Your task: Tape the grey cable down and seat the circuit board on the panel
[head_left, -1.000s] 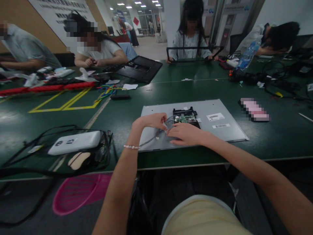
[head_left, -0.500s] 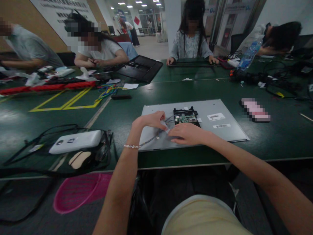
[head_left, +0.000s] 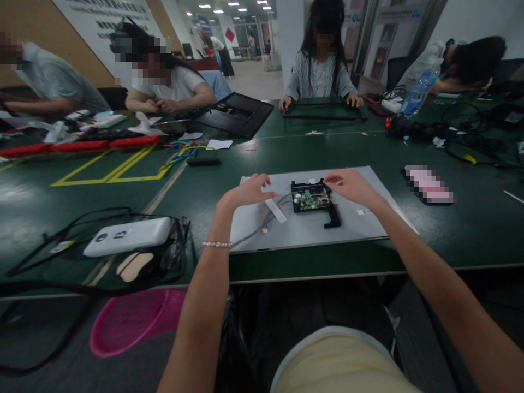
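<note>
A flat grey panel lies on the table in front of me. On its middle sits a green circuit board in a black plastic bracket. Grey cables run from the board to the panel's left front edge, with a white strip of tape across them. My left hand hovers over the panel's left part, fingers apart, just behind the tape and holding nothing. At the bracket's far right corner is my right hand, fingers stretched and apart; whether the fingertips touch the bracket I cannot tell.
A pixelated pink phone lies right of the panel. At left are a white device, a mouse and black cables. Across the table, several people work near a black frame, a black casing and a water bottle.
My hands have parted. The left has let go of the white tape, which now lies across the cables. My right hand has moved away and right to the bracket's far corner.
</note>
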`<action>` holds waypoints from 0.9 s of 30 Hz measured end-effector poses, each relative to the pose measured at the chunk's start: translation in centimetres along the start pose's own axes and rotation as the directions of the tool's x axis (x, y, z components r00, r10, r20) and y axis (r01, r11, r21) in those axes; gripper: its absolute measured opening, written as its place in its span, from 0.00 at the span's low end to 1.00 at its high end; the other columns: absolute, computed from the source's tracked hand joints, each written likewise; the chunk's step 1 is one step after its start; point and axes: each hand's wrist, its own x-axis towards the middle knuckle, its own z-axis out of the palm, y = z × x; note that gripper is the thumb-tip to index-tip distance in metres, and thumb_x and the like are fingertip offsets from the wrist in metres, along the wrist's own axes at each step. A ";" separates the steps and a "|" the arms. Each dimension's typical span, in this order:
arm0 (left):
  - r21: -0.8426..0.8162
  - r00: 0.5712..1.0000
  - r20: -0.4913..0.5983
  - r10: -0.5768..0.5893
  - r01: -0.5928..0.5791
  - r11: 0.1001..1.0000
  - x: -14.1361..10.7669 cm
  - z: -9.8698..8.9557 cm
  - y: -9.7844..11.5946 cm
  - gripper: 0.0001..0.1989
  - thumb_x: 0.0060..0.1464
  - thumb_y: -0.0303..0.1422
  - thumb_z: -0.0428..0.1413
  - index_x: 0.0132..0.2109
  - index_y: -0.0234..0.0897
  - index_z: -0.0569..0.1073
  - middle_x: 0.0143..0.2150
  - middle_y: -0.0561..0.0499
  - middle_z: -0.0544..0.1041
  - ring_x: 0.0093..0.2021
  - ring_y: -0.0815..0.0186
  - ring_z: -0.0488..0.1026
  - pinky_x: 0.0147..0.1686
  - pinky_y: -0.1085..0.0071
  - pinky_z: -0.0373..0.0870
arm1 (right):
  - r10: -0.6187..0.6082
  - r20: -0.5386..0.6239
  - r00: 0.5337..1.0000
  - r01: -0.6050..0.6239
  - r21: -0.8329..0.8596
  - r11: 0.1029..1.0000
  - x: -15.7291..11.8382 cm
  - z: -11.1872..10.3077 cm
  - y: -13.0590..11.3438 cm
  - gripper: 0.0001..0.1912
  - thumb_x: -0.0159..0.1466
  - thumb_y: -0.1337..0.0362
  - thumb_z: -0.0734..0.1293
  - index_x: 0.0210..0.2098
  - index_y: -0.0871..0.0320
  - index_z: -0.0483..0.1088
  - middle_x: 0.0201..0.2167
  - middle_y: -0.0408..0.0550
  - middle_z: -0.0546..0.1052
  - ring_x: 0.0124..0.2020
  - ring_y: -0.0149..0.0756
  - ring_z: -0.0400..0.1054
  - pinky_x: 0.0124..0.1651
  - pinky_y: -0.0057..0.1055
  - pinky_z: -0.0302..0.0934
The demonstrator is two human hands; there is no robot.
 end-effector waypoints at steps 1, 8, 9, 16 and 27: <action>-0.004 0.999 0.037 -0.021 0.021 1.000 0.0 -0.1 -0.1 0.27 0.51 0.52 0.51 0.49 0.35 0.67 0.46 0.44 0.72 0.44 0.60 0.71 0.44 0.68 0.66 | 0.061 0.043 0.997 -0.062 0.015 0.998 0.1 -0.5 0.8 0.12 0.61 0.67 0.63 0.41 0.59 0.75 0.41 0.51 0.79 0.42 0.40 0.72 0.48 0.37 0.65; 0.023 0.981 0.194 -0.009 0.005 1.000 -0.1 -0.7 0.4 0.18 0.51 0.43 0.52 0.43 0.36 0.73 0.42 0.48 0.77 0.42 0.63 0.72 0.41 0.72 0.65 | 0.204 0.354 0.913 -0.223 0.013 0.975 -0.1 -2.0 3.2 0.14 0.57 0.62 0.67 0.42 0.58 0.76 0.40 0.50 0.79 0.42 0.40 0.72 0.47 0.35 0.66; 0.025 0.980 0.199 0.012 -0.017 1.000 -0.1 -0.7 0.5 0.16 0.51 0.40 0.52 0.42 0.36 0.74 0.41 0.49 0.77 0.41 0.63 0.72 0.41 0.72 0.65 | 0.188 0.383 0.905 -0.209 0.014 0.978 -0.1 -2.0 3.3 0.15 0.57 0.61 0.67 0.42 0.58 0.76 0.40 0.50 0.79 0.42 0.40 0.72 0.47 0.35 0.65; 0.031 0.980 0.188 0.060 -0.067 0.997 0.1 -0.7 0.6 0.12 0.49 0.31 0.49 0.36 0.37 0.76 0.32 0.52 0.76 0.37 0.66 0.71 0.39 0.73 0.65 | 0.117 0.489 0.864 -0.144 0.017 0.989 0.3 -1.3 4.0 0.15 0.55 0.57 0.68 0.39 0.57 0.77 0.37 0.48 0.80 0.38 0.38 0.72 0.44 0.34 0.65; 0.010 0.982 0.180 0.056 -0.059 0.998 0.0 -0.7 0.3 0.11 0.51 0.32 0.49 0.36 0.36 0.75 0.31 0.52 0.76 0.34 0.67 0.71 0.37 0.74 0.65 | 0.139 0.479 0.867 -0.176 0.034 0.984 0.2 -1.1 3.7 0.10 0.55 0.61 0.67 0.34 0.58 0.75 0.33 0.48 0.79 0.36 0.37 0.73 0.42 0.33 0.65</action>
